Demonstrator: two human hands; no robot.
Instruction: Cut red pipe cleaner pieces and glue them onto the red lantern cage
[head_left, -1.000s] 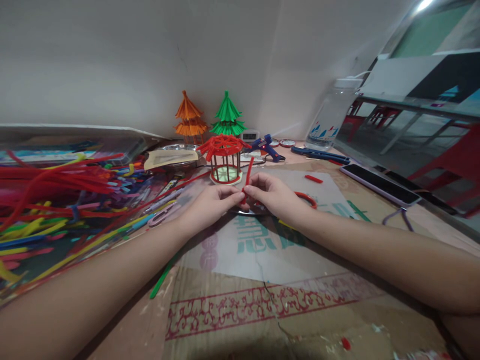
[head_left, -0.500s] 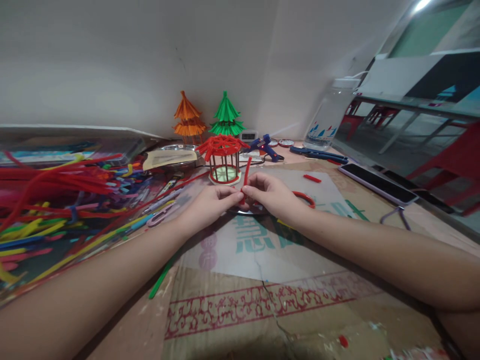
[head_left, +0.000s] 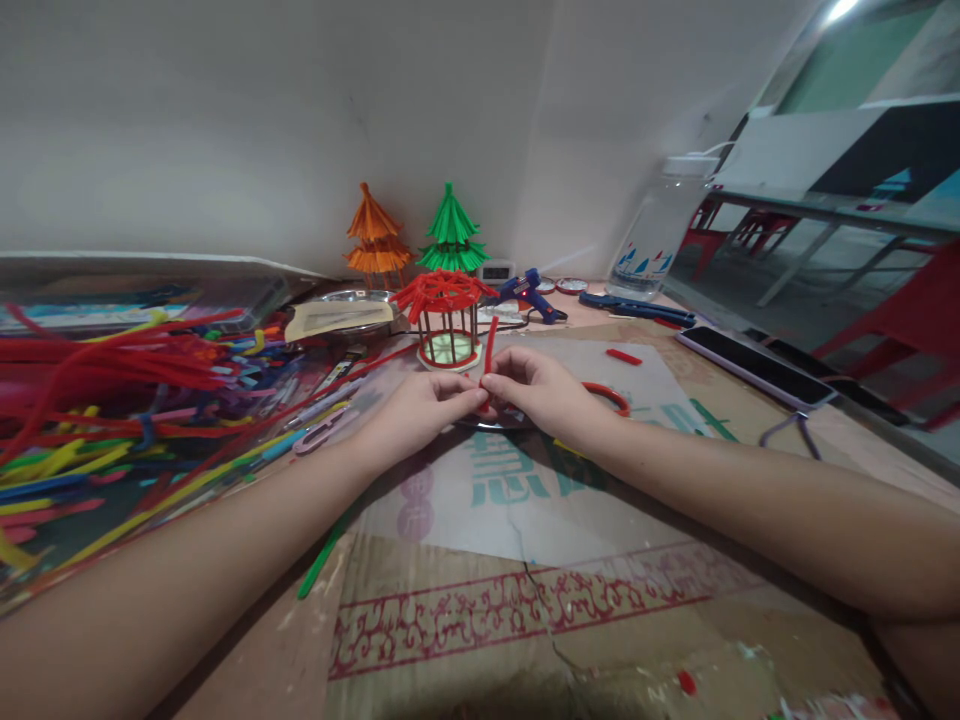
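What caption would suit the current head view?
Left hand and right hand hold a red strip near a red-roofed model, with an orange model and a green model behind.

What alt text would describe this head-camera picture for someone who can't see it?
A left hand and right hand together hold a red strip over a table. Just beyond stands a red-roofed model, with an orange model and green model behind. Colourful strips crowd the left; a bottle and phone are at right.

Matt, fuzzy-looking red strip [head_left: 491, 345], shiny metal dish [head_left: 361, 296], smooth transparent bottle [head_left: 643, 235], glossy phone screen [head_left: 756, 369].
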